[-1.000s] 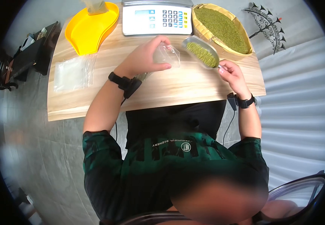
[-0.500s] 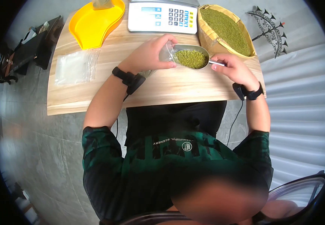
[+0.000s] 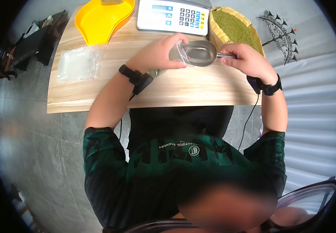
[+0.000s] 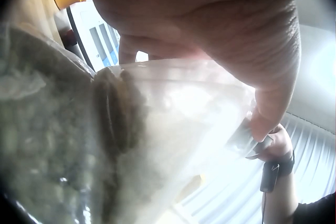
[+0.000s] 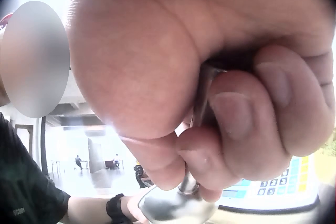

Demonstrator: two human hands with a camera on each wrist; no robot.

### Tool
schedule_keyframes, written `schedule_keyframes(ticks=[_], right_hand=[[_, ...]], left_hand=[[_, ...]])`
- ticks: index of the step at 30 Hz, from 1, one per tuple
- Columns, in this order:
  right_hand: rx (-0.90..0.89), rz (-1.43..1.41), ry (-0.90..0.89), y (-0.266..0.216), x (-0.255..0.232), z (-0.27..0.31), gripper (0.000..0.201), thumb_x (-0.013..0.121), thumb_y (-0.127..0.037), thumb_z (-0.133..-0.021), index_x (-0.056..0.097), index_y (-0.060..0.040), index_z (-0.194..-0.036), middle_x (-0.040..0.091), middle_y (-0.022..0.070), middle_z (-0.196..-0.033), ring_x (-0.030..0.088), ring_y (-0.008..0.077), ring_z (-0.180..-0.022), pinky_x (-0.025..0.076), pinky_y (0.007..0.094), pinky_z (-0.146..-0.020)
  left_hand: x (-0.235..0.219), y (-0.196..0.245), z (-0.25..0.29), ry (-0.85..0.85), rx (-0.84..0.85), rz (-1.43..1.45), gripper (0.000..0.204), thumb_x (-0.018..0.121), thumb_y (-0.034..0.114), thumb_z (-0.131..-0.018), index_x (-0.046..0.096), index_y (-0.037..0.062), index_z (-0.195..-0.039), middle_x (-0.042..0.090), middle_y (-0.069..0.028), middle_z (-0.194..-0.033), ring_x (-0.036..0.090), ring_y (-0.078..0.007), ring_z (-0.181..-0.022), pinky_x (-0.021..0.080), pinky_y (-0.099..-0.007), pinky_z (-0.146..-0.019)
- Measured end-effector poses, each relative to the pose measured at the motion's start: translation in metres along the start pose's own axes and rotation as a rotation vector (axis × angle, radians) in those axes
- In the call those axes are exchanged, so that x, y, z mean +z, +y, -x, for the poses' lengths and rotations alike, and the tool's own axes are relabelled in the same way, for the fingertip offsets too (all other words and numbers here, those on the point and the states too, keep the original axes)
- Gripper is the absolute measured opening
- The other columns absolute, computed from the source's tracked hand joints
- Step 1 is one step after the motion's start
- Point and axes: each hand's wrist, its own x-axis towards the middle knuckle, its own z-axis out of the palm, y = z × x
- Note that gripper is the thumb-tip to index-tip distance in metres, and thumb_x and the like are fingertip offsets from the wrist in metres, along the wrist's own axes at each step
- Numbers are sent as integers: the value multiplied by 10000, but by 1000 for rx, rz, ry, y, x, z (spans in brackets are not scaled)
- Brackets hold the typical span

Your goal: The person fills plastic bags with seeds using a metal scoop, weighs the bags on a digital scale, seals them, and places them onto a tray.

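My left hand (image 3: 158,54) holds a clear plastic bag (image 3: 177,52) by its mouth, thumb and fingers spread around the opening. Green mung beans (image 4: 47,134) fill the lower part of the bag in the left wrist view. A metal scoop (image 3: 203,54) lies with its front end in the bag's mouth, and its visible pan is bare. My right hand (image 3: 249,60) grips the scoop's handle (image 3: 226,56). In the right wrist view, fingers curl around the handle and the back of the scoop shows below them.
A white digital scale (image 3: 171,23) stands at the back of the wooden table (image 3: 109,93). To its right is a paper sack (image 3: 215,35) of mung beans; to its left, a yellow tray (image 3: 102,25) with a bag at its far end. Flat clear bags (image 3: 76,66) lie at left.
The right hand brought the full scoop left to the bag's mouth and tipped it. The beans have left the scoop's pan. The left hand keeps holding the bag.
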Motion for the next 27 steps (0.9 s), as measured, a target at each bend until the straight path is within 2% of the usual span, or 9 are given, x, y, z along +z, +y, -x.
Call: schedule_keyframes(ticks=[1, 5, 8, 11, 13, 17, 19, 22, 27], right_hand=[[14, -2, 5, 1, 2, 1, 205, 672, -170, -912, 631, 8, -1004, 542, 43, -734, 488, 114, -671, 407, 283, -606], [-54, -71, 98, 19, 14, 14, 221, 671, -208, -908, 643, 7, -949, 574, 65, -713, 509, 147, -645, 409, 302, -598], [-24, -390, 219, 47, 26, 30, 226, 673, -213, -919, 644, 7, -959, 553, -16, -738, 489, 83, -686, 397, 264, -605], [79, -525, 336, 72, 21, 51, 201, 661, -217, -935, 650, -20, -973, 506, -85, -728, 441, 25, -666, 350, 221, -565], [284, -620, 402, 89, 10, 64, 153, 641, -212, -949, 651, -62, -976, 474, -106, -699, 389, 8, -613, 298, 199, -529], [442, -474, 459, 129, -5, 77, 157, 634, -228, -951, 649, -71, -957, 443, -107, -666, 356, 4, -578, 270, 199, -512], [490, -427, 481, 132, -7, 76, 166, 640, -234, -945, 654, -69, -950, 460, -98, -673, 368, 11, -590, 279, 208, -520], [488, -358, 471, 132, -8, 64, 233, 639, -263, -942, 657, -30, -934, 494, -57, -684, 422, 46, -625, 340, 239, -556], [458, 55, 454, 140, -6, 13, 389, 625, -335, -927, 666, 43, -1013, 671, 156, -828, 626, 259, -789, 474, 362, -736]], left_hand=[[0, -1, 0, 4, -1, 18, 585, 782, 284, -749, 494, 67, -1211, 598, -155, -1129, 557, -310, -1101, 428, -382, -961], [0, -1, -2, -4, -3, 39, 576, 785, 276, -750, 493, 66, -1200, 604, -142, -1120, 562, -306, -1096, 427, -375, -963], [-2, 2, -4, 33, 72, -18, 559, 789, 267, -752, 491, 73, -1184, 609, -130, -1126, 569, -302, -1089, 432, -374, -951], [-3, 9, -1, 32, -33, 4, 542, 790, 261, -754, 490, 82, -1168, 620, -118, -1104, 587, -295, -1046, 450, -368, -915], [-4, 12, -1, 24, -105, 28, 519, 790, 166, -751, 503, 76, -1174, 607, -83, -1097, 558, -210, -1051, 430, -320, -936], [-3, 8, -2, 18, -85, -2, 523, 787, 169, -751, 500, 71, -1178, 606, -84, -1099, 560, -212, -1050, 430, -319, -937], [-2, 6, -3, 37, -37, -37, 533, 790, 260, -744, 499, 89, -1157, 633, -118, -1053, 604, -293, -967, 471, -359, -858], [-3, 9, -3, -1, -78, -43, 516, 781, 156, -748, 502, 67, -1174, 605, -82, -1110, 561, -213, -1070, 426, -320, -955], [-2, 8, -2, 15, -83, -14, 516, 780, 159, -752, 501, 66, -1176, 606, -81, -1114, 559, -211, -1092, 422, -318, -971]])
